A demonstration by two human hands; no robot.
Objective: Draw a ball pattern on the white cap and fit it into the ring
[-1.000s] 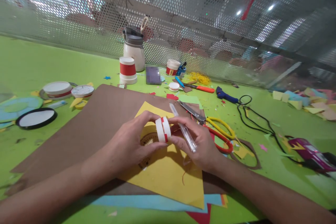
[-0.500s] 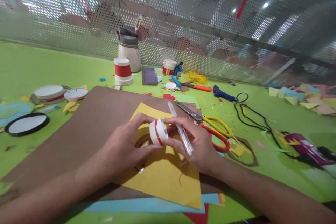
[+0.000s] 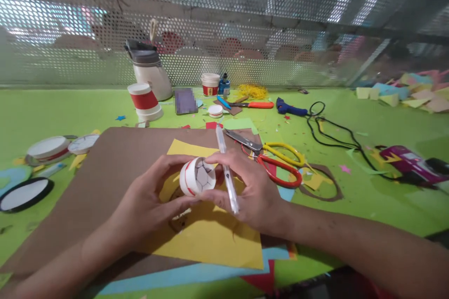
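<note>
Between both hands is a small white paper cup (image 3: 204, 177) with a red stripe, its round end marked with black lines in a football-like pattern. My left hand (image 3: 147, 196) closes on its left side with thumb and fingers. From the right, the thumb and fingertips of my right hand (image 3: 254, 191) pinch it. A clear-barrelled pen (image 3: 227, 173) is tucked in my right hand, pointing away from me. Below lies a yellow sheet (image 3: 217, 247) with a partly hidden dark drawing, on top of brown sheets (image 3: 115, 159).
Scissors (image 3: 259, 147) with yellow and red handles lie right of the hands. Farther right are a blue glue gun (image 3: 291, 108) and a purple device (image 3: 409, 161). At the back stand a red-and-white cup (image 3: 143, 100) and a jug (image 3: 152, 74). Round lids (image 3: 49, 147) lie at left.
The cup has turned so its patterned end faces me more. Both hands still hold it, and the pen remains in my right hand. The camera view has shifted and levelled.
</note>
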